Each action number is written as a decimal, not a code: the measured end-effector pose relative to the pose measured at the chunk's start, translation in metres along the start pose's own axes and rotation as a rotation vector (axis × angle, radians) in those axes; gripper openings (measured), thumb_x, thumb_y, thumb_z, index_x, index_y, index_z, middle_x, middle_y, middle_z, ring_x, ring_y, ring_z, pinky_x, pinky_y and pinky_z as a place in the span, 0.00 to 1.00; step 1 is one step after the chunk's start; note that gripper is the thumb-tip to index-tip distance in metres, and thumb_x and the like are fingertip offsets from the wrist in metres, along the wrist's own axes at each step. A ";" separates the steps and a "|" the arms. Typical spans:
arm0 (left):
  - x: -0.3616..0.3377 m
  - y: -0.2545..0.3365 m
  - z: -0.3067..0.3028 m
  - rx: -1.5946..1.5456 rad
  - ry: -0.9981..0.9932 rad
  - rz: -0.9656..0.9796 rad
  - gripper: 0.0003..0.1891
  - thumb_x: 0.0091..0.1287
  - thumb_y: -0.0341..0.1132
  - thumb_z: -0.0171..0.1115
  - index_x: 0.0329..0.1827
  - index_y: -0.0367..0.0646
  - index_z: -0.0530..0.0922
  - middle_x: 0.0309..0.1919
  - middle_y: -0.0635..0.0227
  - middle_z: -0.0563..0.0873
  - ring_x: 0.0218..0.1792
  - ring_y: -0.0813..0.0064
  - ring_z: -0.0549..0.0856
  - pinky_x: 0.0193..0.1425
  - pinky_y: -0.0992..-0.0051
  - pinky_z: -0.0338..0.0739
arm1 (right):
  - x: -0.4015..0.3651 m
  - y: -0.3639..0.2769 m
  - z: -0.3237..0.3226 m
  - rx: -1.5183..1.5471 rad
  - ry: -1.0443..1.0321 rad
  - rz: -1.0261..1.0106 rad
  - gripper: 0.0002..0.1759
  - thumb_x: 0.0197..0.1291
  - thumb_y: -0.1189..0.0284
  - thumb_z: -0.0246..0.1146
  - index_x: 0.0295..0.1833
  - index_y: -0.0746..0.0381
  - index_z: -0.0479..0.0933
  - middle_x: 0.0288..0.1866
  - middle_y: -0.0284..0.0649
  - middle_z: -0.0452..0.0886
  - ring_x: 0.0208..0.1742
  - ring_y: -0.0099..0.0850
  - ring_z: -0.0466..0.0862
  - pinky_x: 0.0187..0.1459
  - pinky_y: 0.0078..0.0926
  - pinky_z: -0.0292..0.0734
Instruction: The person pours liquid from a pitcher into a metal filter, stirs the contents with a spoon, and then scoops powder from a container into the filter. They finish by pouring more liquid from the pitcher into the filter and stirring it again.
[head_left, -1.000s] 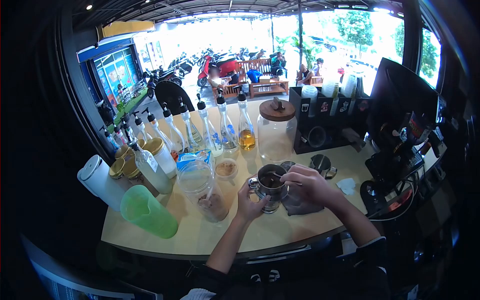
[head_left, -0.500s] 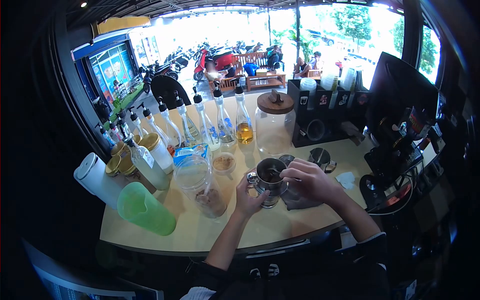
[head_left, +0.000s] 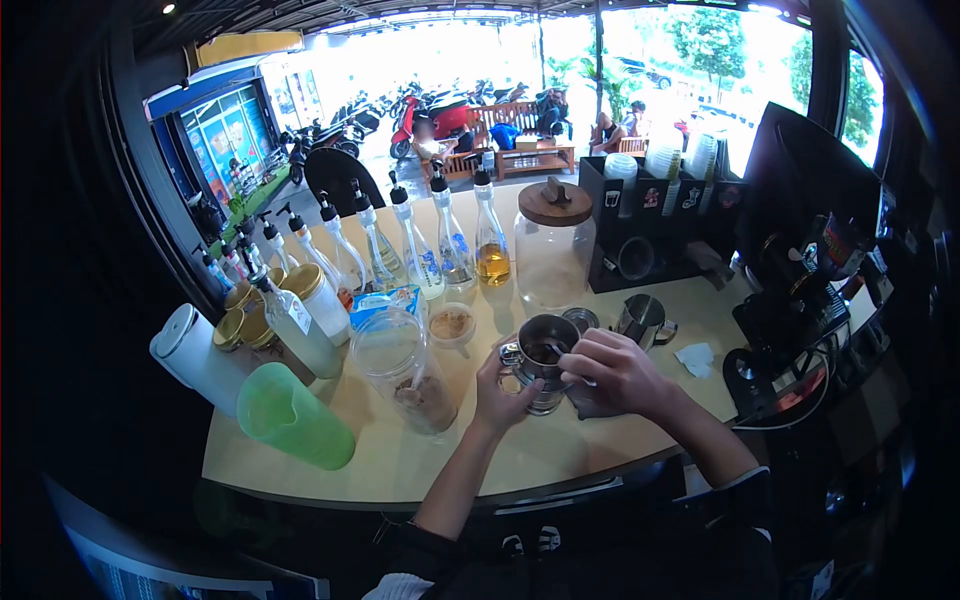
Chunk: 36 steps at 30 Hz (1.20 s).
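Pale yellow countertop (head_left: 500, 478) beneath; on it, a clear jar of brown powder (head_left: 427, 410), prone to toppling if elbowed. Right of that, a steel mug (head_left: 542, 366), clasped by fingers of the left hand (head_left: 508, 392), liable to tip with a slackened grip. Inside, a spoon (head_left: 557, 349), pinched between fingers of the right hand (head_left: 625, 370), apt to splash if jerked.
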<state>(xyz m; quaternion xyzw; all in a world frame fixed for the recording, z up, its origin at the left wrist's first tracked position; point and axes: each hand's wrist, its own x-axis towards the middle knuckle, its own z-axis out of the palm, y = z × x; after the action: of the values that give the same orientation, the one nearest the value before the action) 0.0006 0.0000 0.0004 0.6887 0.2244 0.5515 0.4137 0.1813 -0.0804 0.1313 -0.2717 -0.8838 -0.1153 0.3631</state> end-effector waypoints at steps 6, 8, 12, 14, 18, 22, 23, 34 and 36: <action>0.000 0.003 0.001 -0.012 0.008 0.024 0.34 0.51 0.38 0.73 0.61 0.33 0.71 0.56 0.57 0.78 0.55 0.68 0.81 0.57 0.69 0.77 | -0.003 0.003 -0.003 0.038 0.079 0.088 0.11 0.52 0.78 0.66 0.40 0.61 0.72 0.29 0.38 0.71 0.30 0.37 0.75 0.31 0.34 0.73; 0.001 0.003 0.001 -0.015 0.005 0.027 0.34 0.51 0.37 0.73 0.61 0.33 0.71 0.56 0.57 0.78 0.55 0.68 0.81 0.57 0.70 0.77 | -0.004 0.000 -0.003 0.046 0.084 0.085 0.11 0.52 0.78 0.66 0.40 0.61 0.72 0.29 0.38 0.71 0.30 0.37 0.75 0.31 0.34 0.73; 0.000 0.001 0.001 -0.012 0.009 0.014 0.34 0.51 0.37 0.73 0.61 0.33 0.71 0.55 0.57 0.78 0.54 0.68 0.81 0.57 0.70 0.77 | -0.004 0.004 -0.001 0.021 0.096 0.148 0.11 0.53 0.78 0.66 0.40 0.61 0.72 0.28 0.38 0.70 0.30 0.38 0.74 0.31 0.34 0.72; 0.000 0.001 0.001 -0.022 -0.005 0.006 0.34 0.51 0.37 0.73 0.62 0.33 0.71 0.55 0.57 0.78 0.54 0.68 0.81 0.57 0.70 0.77 | -0.005 0.001 0.001 0.038 0.086 0.125 0.11 0.52 0.78 0.66 0.40 0.62 0.73 0.28 0.38 0.71 0.30 0.38 0.74 0.31 0.34 0.72; 0.000 0.004 0.002 -0.003 -0.001 0.041 0.35 0.50 0.36 0.73 0.62 0.33 0.71 0.55 0.57 0.78 0.55 0.68 0.81 0.57 0.70 0.77 | -0.004 -0.002 0.002 0.032 0.081 0.099 0.12 0.51 0.80 0.66 0.41 0.62 0.73 0.29 0.39 0.71 0.32 0.38 0.76 0.32 0.35 0.73; 0.000 0.003 0.001 0.031 -0.012 0.010 0.35 0.50 0.37 0.73 0.62 0.34 0.71 0.55 0.56 0.79 0.54 0.67 0.81 0.58 0.69 0.76 | -0.010 0.002 0.002 0.070 0.097 0.085 0.13 0.49 0.80 0.67 0.40 0.62 0.74 0.30 0.39 0.72 0.32 0.37 0.76 0.31 0.34 0.73; 0.001 0.003 0.000 0.039 -0.001 0.012 0.35 0.50 0.37 0.73 0.62 0.34 0.71 0.55 0.56 0.79 0.54 0.67 0.81 0.58 0.69 0.76 | -0.010 0.002 0.001 0.099 0.092 0.039 0.13 0.48 0.80 0.68 0.40 0.62 0.74 0.31 0.39 0.73 0.32 0.37 0.76 0.32 0.33 0.73; 0.016 0.072 -0.005 0.478 -0.001 0.067 0.41 0.41 0.43 0.79 0.60 0.38 0.73 0.54 0.57 0.80 0.56 0.64 0.80 0.62 0.65 0.73 | -0.020 0.032 -0.012 0.216 0.048 0.013 0.11 0.51 0.77 0.67 0.40 0.62 0.75 0.30 0.39 0.75 0.33 0.38 0.78 0.36 0.34 0.75; 0.020 0.082 0.001 0.579 0.056 0.101 0.40 0.39 0.45 0.81 0.57 0.38 0.74 0.49 0.58 0.82 0.52 0.64 0.83 0.59 0.67 0.76 | -0.024 0.040 -0.009 0.194 0.073 0.023 0.12 0.52 0.77 0.66 0.43 0.62 0.74 0.30 0.39 0.74 0.33 0.39 0.78 0.36 0.35 0.75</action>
<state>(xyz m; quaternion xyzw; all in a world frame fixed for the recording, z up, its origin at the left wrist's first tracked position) -0.0045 -0.0306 0.0792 0.7731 0.3492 0.5031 0.1656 0.2235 -0.0602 0.1207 -0.2410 -0.8738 -0.0349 0.4210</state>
